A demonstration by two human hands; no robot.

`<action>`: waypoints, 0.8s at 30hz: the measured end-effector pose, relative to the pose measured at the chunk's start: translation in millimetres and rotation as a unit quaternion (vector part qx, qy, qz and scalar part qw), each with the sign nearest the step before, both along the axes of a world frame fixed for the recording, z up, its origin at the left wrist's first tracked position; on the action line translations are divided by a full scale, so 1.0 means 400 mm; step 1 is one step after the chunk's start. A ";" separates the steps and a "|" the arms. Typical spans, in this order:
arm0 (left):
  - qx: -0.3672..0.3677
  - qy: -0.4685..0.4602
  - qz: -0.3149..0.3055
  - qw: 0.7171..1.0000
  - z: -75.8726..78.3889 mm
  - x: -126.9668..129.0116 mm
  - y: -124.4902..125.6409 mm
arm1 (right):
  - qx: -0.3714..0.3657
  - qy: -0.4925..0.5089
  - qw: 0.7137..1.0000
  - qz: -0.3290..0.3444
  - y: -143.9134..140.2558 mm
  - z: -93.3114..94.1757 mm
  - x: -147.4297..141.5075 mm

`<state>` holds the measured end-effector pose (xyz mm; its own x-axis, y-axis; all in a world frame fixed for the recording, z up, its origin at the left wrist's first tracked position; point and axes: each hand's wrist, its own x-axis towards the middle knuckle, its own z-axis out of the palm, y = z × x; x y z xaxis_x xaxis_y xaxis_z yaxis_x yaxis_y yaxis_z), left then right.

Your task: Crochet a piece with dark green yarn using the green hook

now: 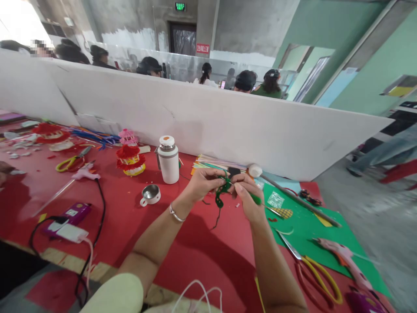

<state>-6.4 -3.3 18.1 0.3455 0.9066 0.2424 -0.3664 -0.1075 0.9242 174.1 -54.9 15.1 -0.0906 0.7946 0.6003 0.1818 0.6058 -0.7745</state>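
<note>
Above the red table (202, 256), my left hand (202, 182) and my right hand (248, 198) meet on a green pipe cleaner (220, 195). Both pinch it: the left at its upper bend, the right on the straight end that runs to the right. A thin dark tail of the pipe cleaner hangs down between my hands. A silver bracelet (176, 214) circles my left wrist.
A white thermos (168, 159) and a small steel cup (150, 194) stand left of my hands. At right, yellow-handled scissors (314, 274) and a pink glue gun (347, 261) lie by a green sheet (302, 230). A white partition (208, 126) backs the table, with people behind it.
</note>
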 end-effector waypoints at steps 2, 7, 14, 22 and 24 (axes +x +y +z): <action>0.027 0.004 0.025 0.999 0.003 0.002 0.000 | -0.006 0.003 1.000 -0.010 -0.001 0.000 -0.005; 0.100 0.017 0.065 0.993 0.005 -0.004 0.001 | -0.010 -0.001 1.000 -0.001 -0.004 -0.004 -0.014; 0.265 0.135 0.199 0.934 0.010 0.000 -0.019 | -0.088 0.051 0.994 0.040 -0.013 -0.005 -0.013; 0.245 0.098 0.207 0.942 0.024 0.008 -0.030 | -0.038 0.031 0.999 0.000 -0.012 0.001 -0.015; 0.164 0.035 0.165 0.972 0.019 0.015 -0.028 | -0.024 0.026 0.999 -0.007 -0.012 0.003 -0.016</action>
<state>-0.6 -14.5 25.9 0.0751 0.8487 0.5235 -0.1984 -0.5017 0.8420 167.7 -59.5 16.5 -0.0490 0.8230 0.5659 0.1484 0.5663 -0.8107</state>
